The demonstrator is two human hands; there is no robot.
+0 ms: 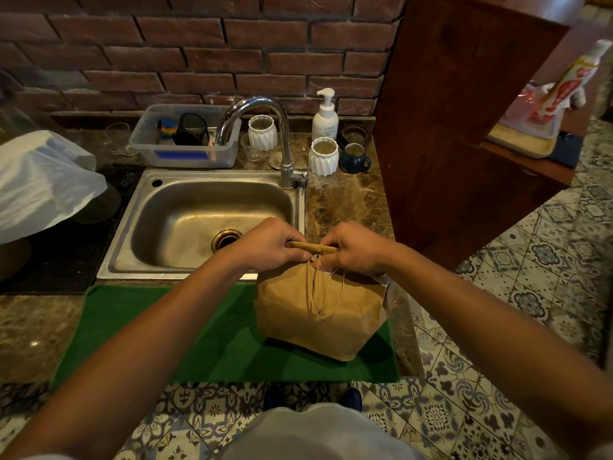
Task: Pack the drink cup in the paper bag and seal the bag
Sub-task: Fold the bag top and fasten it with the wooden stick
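Note:
A brown paper bag (318, 313) stands upright on a green mat (215, 340) at the counter's front edge. Its top is rolled into a narrow fold (311, 248). My left hand (268, 244) pinches the left end of that fold and my right hand (355, 249) pinches the right end. The bag's twine handles (323, 293) hang down its near face. The drink cup is not visible; the bag's inside is hidden.
A steel sink (212, 224) with a tall faucet (285, 141) lies just behind the bag. White ribbed cups (323, 156), a blue mug (355, 157), a soap pump (325, 117) and a plastic bin (185, 137) line the brick wall. A white plastic bag (43, 184) sits left; a wooden cabinet (464, 127) stands right.

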